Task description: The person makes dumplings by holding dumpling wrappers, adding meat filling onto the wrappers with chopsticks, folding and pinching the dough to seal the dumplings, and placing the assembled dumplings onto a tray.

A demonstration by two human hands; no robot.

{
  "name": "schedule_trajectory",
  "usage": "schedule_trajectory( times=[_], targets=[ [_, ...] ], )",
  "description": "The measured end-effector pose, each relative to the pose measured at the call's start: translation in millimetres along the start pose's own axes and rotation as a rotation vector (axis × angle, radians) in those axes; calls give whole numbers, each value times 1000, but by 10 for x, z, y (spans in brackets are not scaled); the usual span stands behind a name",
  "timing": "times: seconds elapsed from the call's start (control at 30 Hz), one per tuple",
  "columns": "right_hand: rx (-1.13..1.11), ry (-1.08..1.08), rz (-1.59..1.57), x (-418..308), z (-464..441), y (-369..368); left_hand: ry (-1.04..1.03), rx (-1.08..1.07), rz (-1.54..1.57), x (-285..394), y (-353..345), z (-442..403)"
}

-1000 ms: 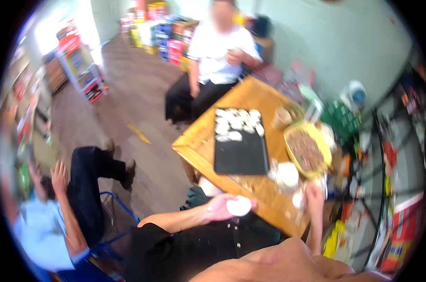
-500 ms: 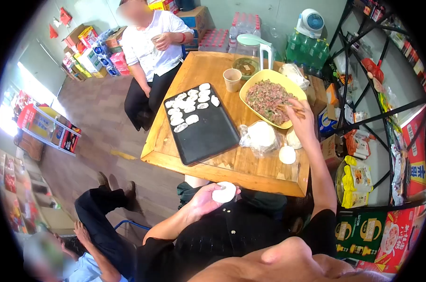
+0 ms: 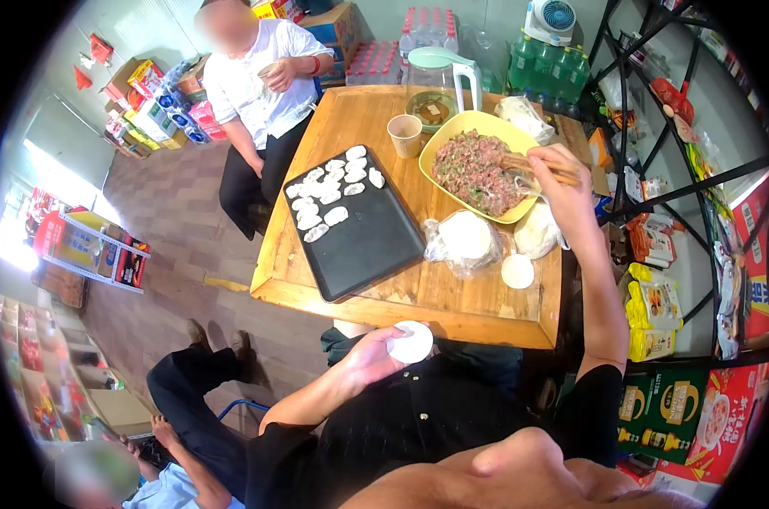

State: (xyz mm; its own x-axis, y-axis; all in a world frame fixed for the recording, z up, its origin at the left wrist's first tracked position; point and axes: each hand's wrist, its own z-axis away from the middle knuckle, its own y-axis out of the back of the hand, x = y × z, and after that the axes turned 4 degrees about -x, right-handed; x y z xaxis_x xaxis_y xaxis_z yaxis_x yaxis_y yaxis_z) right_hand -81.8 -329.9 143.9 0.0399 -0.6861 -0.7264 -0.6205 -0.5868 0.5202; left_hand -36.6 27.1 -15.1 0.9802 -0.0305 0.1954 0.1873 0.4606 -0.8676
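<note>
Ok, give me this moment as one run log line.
left hand: holds wrapper; right hand: chopsticks at filling; filling: in yellow bowl; tray: dumplings at far end

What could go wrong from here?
The left hand holds a white wrapper off the table, so meat mixture lifted with the chopsticks in the right hand could drop short. The black tray lies close to the near table edge; a bump might push it over. The paper cup, beside the yellow bowl, might get knocked.
</note>
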Motion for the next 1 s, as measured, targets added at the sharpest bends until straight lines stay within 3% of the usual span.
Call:
schedule_trajectory(
  times=[0.07,0.1,0.17,0.2,0.27,0.37,0.57,0.67,0.83,1.0],
  targets=[
    [40,157,-3,191,-33,-139,-14,-13,2,-14,-25,-39],
    [-15,103,-53,268,-44,-220,-26,-22,4,-20,-35,-55],
    [8,363,171,499,-142,-412,-22,-27,10,-14,-64,-78],
    [8,365,170,562,-155,-474,-16,-31,15,-13,-79,-82],
    [-199,320,265,643,-174,-566,-24,-28,26,-25,-106,-73],
    [-252,385,453,679,-29,-637,-29,-39,28,-23,-48,-72],
    [-283,431,550,262,377,-357,-44,-33,28,-2,-2,-60],
    [-255,356,398,104,412,-235,-56,-31,46,6,53,-65],
    [-180,449,493,299,-82,-369,-79,-9,43,-5,40,-76],
    [-369,520,500,567,-231,-543,-76,-37,47,12,32,-51]
  ],
)
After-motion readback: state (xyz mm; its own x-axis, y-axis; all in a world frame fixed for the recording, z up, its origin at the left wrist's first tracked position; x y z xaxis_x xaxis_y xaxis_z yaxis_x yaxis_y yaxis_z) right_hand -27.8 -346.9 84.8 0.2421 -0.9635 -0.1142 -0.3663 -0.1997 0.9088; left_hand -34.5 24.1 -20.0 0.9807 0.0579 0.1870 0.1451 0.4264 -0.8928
